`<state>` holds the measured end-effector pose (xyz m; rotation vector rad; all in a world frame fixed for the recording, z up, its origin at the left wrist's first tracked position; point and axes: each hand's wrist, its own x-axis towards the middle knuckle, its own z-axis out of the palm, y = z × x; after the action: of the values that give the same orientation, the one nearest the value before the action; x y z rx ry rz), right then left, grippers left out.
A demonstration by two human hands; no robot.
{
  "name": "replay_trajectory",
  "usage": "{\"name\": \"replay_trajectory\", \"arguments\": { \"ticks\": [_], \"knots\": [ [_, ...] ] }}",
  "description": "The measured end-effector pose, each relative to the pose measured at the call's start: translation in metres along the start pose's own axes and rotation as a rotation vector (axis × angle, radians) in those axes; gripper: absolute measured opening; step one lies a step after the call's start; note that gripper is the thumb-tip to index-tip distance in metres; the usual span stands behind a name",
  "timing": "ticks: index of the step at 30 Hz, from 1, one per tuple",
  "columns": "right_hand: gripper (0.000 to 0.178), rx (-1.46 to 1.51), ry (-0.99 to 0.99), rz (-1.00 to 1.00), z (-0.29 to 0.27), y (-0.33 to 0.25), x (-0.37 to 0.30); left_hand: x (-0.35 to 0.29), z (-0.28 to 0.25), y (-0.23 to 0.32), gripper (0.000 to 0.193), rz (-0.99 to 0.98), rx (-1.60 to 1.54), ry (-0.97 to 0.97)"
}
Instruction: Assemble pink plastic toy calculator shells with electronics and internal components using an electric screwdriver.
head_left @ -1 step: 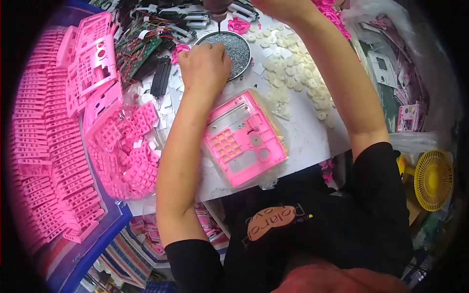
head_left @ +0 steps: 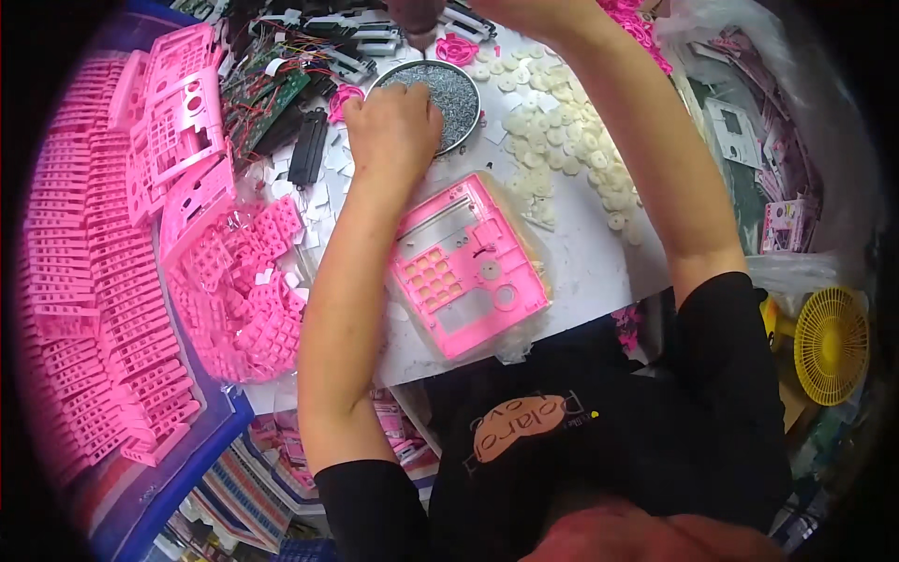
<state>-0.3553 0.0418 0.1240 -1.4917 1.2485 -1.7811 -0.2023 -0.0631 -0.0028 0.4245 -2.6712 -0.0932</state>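
Note:
My left hand (head_left: 393, 131) reaches over the near left rim of a round tin (head_left: 480, 103) filled with small grey screws (head_left: 454, 98). Its fingers are curled, and their tips are hidden. Above the tin hangs the dark, blurred nose of a power screwdriver (head_left: 418, 21), its bit pointing down. My right hand (head_left: 506, 7) is at the top edge beside it; its fingers are cut off, but the tool moves along with it. Between my forearms lies a pink plastic cassette-player-like housing (head_left: 468, 272), with a keypad grid and a clear window, resting on a clear bag.
Pink housings (head_left: 178, 122) and key grids (head_left: 253, 309) are heaped at left. Circuit boards with wires (head_left: 281, 98) lie at the far left. Pale round discs (head_left: 571, 140) spread right of the tin. A plastic-lined box (head_left: 749, 159) and a yellow fan (head_left: 829, 347) stand at right.
The screwdriver has risen slightly, its bit lifting away from the screws. My right arm has shifted a little up and left. My left hand has barely moved.

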Motion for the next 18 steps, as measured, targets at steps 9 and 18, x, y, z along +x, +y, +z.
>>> {"name": "replay_trajectory", "arguments": {
  "ticks": [9, 18],
  "knots": [
    [0.049, 0.409, -0.113, 0.205, 0.024, -0.035, -0.075, -0.063, -0.074, 0.045, 0.012, 0.102, -0.236, 0.117],
    [0.032, 0.306, -0.033, 0.048, 0.078, -0.052, -0.147, -0.136, -0.094, 0.079, 0.011, -0.148, -0.767, -0.079]
  ]
}}
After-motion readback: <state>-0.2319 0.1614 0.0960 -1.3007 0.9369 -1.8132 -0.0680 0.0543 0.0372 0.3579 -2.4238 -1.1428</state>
